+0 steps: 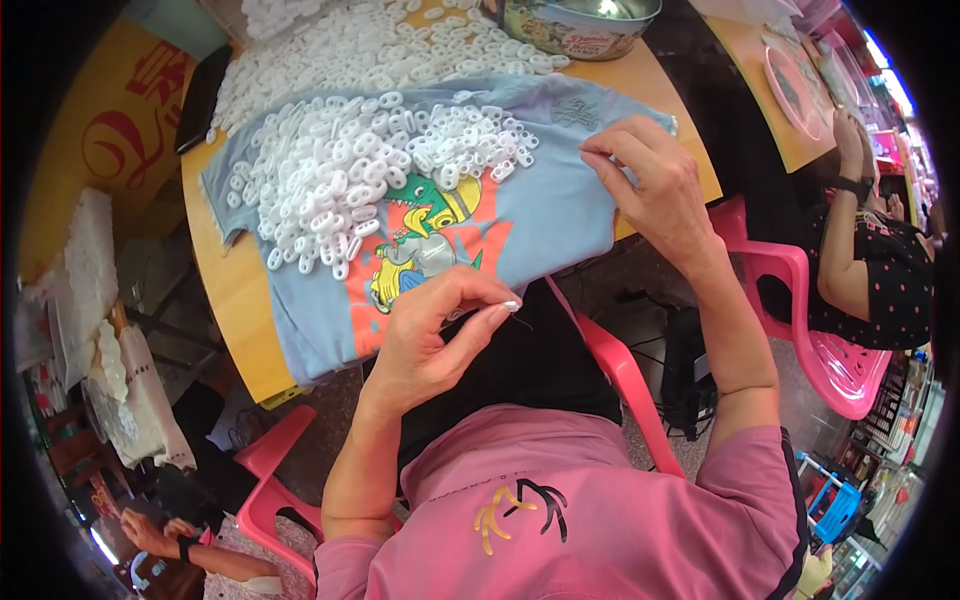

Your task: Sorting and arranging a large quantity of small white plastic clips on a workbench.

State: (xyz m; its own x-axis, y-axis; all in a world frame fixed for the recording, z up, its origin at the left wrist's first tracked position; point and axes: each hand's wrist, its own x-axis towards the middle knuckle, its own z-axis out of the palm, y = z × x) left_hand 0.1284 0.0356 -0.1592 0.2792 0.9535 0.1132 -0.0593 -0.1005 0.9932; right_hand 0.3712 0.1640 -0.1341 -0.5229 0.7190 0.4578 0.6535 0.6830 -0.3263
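My left hand (440, 335) is closed in a pinch above the near edge of a blue printed T-shirt (560, 215). Between its thumb and forefinger sits a small white plastic piece (512, 306), with a short dark thread-like line just below it. My right hand (650, 180) hovers over the shirt's right side, thumb and forefinger drawn together; anything between them is too fine to make out. A large heap of white oval pieces with holes (330, 170) lies on the shirt. Beside it is a smaller pile of similar white pieces (475, 140).
The shirt covers part of a yellow table (235, 310). More white pieces (400, 50) spread along its far side, near a round metal tin (590, 30). Pink chairs (810, 330) stand around. A person's arm (845, 250) shows at right, another person's hands (155, 535) at lower left.
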